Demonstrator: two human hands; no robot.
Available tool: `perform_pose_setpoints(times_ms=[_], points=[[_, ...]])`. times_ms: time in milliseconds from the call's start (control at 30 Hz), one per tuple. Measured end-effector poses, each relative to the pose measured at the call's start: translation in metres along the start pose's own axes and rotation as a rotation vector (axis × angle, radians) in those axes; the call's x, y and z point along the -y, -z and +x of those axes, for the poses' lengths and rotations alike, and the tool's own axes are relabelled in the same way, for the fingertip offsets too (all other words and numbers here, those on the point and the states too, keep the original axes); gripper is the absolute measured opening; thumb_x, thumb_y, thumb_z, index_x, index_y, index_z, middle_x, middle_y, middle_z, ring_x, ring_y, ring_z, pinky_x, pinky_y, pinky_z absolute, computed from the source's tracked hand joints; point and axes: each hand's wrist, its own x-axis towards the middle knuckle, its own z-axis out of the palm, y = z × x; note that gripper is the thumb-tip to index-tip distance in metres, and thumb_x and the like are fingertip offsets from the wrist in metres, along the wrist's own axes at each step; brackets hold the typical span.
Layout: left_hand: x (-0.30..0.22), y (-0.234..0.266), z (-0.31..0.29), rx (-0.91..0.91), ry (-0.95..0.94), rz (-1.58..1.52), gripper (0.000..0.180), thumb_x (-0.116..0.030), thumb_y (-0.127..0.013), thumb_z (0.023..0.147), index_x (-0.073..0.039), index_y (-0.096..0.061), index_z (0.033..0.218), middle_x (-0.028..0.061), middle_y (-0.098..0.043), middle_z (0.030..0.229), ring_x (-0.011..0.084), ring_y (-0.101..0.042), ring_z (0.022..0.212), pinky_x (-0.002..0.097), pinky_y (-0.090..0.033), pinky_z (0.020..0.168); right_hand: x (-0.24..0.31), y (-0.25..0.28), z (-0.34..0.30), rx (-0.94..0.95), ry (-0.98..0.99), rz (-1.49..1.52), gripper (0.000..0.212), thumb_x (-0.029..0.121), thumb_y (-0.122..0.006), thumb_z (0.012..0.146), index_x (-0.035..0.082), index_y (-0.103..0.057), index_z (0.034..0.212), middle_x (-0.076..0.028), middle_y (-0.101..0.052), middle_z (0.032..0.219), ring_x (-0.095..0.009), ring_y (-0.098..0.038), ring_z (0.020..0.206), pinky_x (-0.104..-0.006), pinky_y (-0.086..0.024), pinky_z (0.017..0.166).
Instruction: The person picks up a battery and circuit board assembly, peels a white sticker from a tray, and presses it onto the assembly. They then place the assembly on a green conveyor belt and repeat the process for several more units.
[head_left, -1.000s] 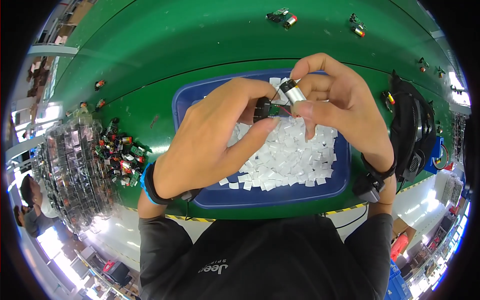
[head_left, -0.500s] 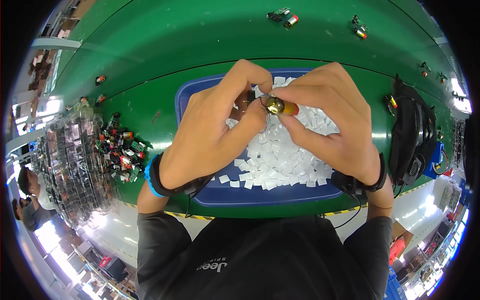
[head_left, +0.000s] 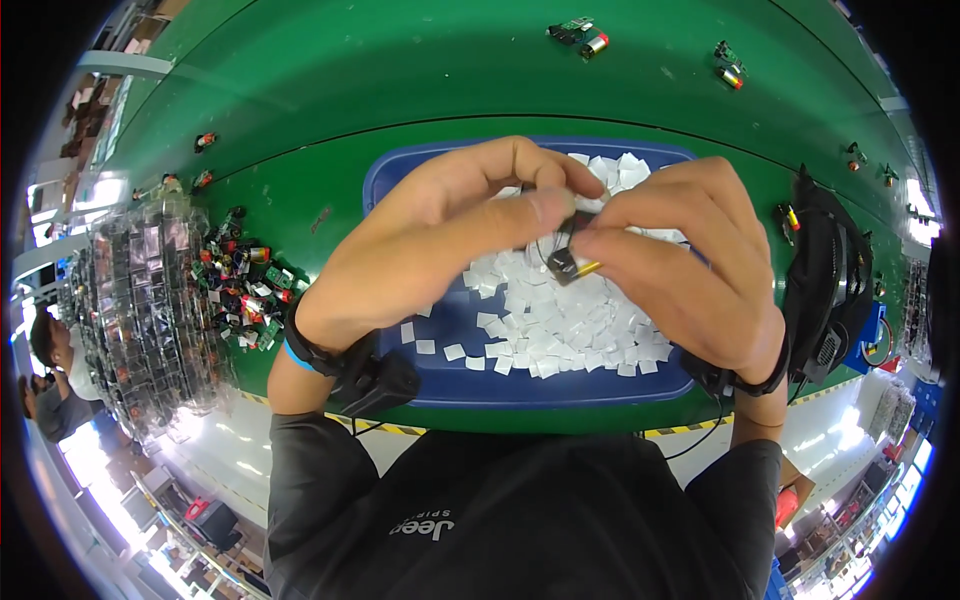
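Observation:
Both hands meet over a blue tray (head_left: 440, 390) of small white square pieces (head_left: 560, 320). Between the fingertips of my right hand (head_left: 705, 265) is a small cylindrical battery (head_left: 563, 265) with a shiny dark end and a yellow side, tilted down to the left. A small dark part (head_left: 577, 224) sits just above it, with a thin wire looping beside it. My left hand (head_left: 430, 235) is closed, its thumb and forefinger at that dark part. The fingers partly hide both pieces, and the left fingertips are slightly blurred.
Left of the tray lies a heap of batteries with green circuit boards (head_left: 250, 285), beside stacked clear plastic trays (head_left: 145, 310). More such units (head_left: 595, 45) are scattered on the green table (head_left: 400, 70). A black bag (head_left: 825, 270) lies to the right.
The battery has tipped and moved slightly down and right, showing less of its yellow and red side. My left fingers have swung right across the top, toward the right fingertips.

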Motion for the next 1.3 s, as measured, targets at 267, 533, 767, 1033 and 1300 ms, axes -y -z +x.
perform_pose_setpoints(times_ms=[267,533,767,1033,1300], points=[[0.004,0.001,0.002,-0.038,-0.046,0.018,0.027,-0.018,-0.053,0.103,0.002,-0.056,0.120,0.0140,-0.062,0.119,0.0200,-0.060,0.109,0.0336,-0.047,0.095,0.010,0.009,0.006,0.101,-0.117,-0.080,0.050,-0.008,-0.078,0.058,0.002,-0.073,0.106,-0.007,-0.063,0.095,-0.024,-0.056,0.079,-0.0321,-0.046,0.066],[0.000,0.002,0.002,-0.004,0.124,0.001,0.034,-0.004,-0.055,0.097,0.005,-0.054,0.130,0.0139,-0.063,0.112,0.0150,-0.065,0.085,0.0270,-0.057,0.071,0.013,0.009,0.006,0.121,-0.202,-0.115,0.052,-0.009,-0.076,0.059,0.001,-0.072,0.110,-0.008,-0.061,0.098,-0.025,-0.055,0.083,-0.0323,-0.046,0.066],[0.012,0.003,0.004,-0.010,0.017,0.149,0.037,0.004,-0.055,0.090,0.005,-0.056,0.127,0.0132,-0.063,0.111,0.0150,-0.065,0.084,0.0303,-0.059,0.072,0.016,0.005,0.005,0.130,-0.157,-0.213,0.050,-0.008,-0.077,0.060,0.004,-0.073,0.108,-0.007,-0.062,0.098,-0.026,-0.056,0.085,-0.0343,-0.048,0.068],[0.005,0.000,0.001,-0.011,-0.104,0.269,0.039,0.007,-0.064,0.088,0.005,-0.058,0.127,0.0148,-0.063,0.118,0.0166,-0.066,0.092,0.0289,-0.061,0.075,0.013,0.003,0.003,0.068,-0.101,-0.357,0.046,-0.006,-0.078,0.059,0.005,-0.075,0.104,-0.007,-0.065,0.098,-0.026,-0.061,0.089,-0.0343,-0.051,0.072],[0.008,-0.008,0.004,-0.089,-0.177,0.167,0.040,0.001,-0.070,0.090,0.007,-0.057,0.127,0.0184,-0.063,0.122,0.0210,-0.067,0.103,0.0315,-0.062,0.076,0.007,0.009,0.007,-0.068,-0.026,-0.231,0.047,0.001,-0.085,0.069,0.001,-0.066,0.111,-0.009,-0.067,0.099,-0.023,-0.063,0.090,-0.0310,-0.053,0.071]])
